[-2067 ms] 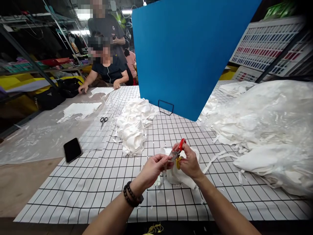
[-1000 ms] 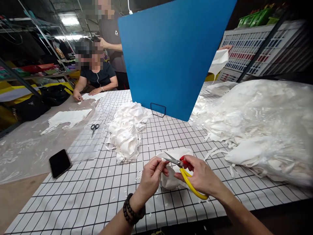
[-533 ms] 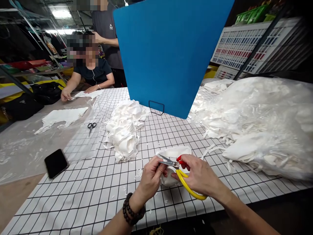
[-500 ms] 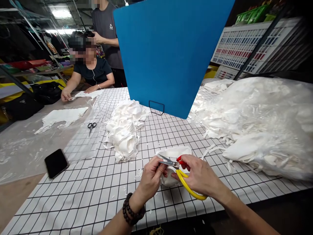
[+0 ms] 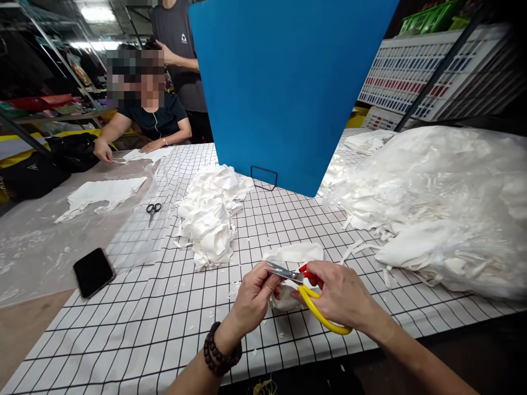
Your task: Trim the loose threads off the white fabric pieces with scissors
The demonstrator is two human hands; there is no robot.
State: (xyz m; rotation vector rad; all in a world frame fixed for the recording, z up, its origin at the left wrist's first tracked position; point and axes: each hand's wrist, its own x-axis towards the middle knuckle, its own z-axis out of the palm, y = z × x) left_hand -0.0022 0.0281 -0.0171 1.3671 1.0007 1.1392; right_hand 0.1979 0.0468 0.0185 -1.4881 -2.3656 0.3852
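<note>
My right hand [image 5: 340, 291] grips scissors [image 5: 315, 307] with one yellow and one red handle. Their narrow-looking blades point left and reach the fingertips of my left hand [image 5: 255, 296]. That hand is closed in a pinch on a white fabric piece [image 5: 284, 299], partly hidden under both hands. More white cloth [image 5: 298, 252] lies flat just beyond the blades. Small white scraps are scattered on the grid-patterned tablecloth [image 5: 156, 329] around my hands.
A heap of white fabric pieces [image 5: 209, 214] lies ahead-left; a large clear plastic bag [image 5: 444, 203] of them fills the right. Beyond stands a blue board [image 5: 288, 93]. At left are small black scissors [image 5: 152, 213], a phone [image 5: 94, 272] and a seated person [image 5: 154, 120] handling white cloth.
The scissor blades have drawn closer together near my left fingertips. My right hand has shifted slightly right. The seated person's hand has moved left, pulling at the cloth.
</note>
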